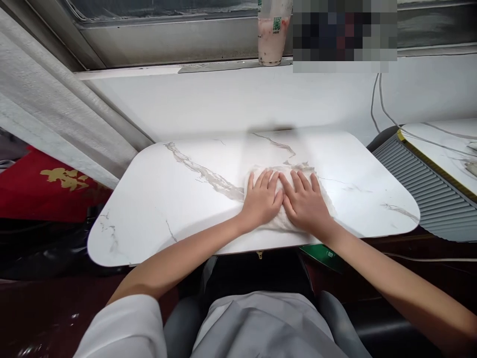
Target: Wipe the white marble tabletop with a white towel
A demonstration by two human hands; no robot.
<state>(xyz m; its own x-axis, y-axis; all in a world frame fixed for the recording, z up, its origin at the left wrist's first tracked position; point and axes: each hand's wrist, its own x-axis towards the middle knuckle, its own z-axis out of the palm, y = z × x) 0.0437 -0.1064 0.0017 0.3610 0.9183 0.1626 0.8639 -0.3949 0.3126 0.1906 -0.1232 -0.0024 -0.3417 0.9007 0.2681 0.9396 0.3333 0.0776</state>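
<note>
A fluffy white cloth (278,223) lies flat on a white marble-patterned table (167,189), right of its middle and close to the front edge. My left hand (262,199) rests palm down on the left part of the cloth, its fingers stretched out and pointing away from me. Beside it my right hand (304,201) presses flat on the right part, fingers spread. The two hands touch near the thumbs. Some of the cloth is hidden beneath the palms.
On the window ledge stands a clear cup (273,37) of pink drink. A pale curtain (55,94) hangs at the left, above a red cloth (59,184) with gold print. Right of the table are a grey ribbed panel (432,184) and thin cables (383,102).
</note>
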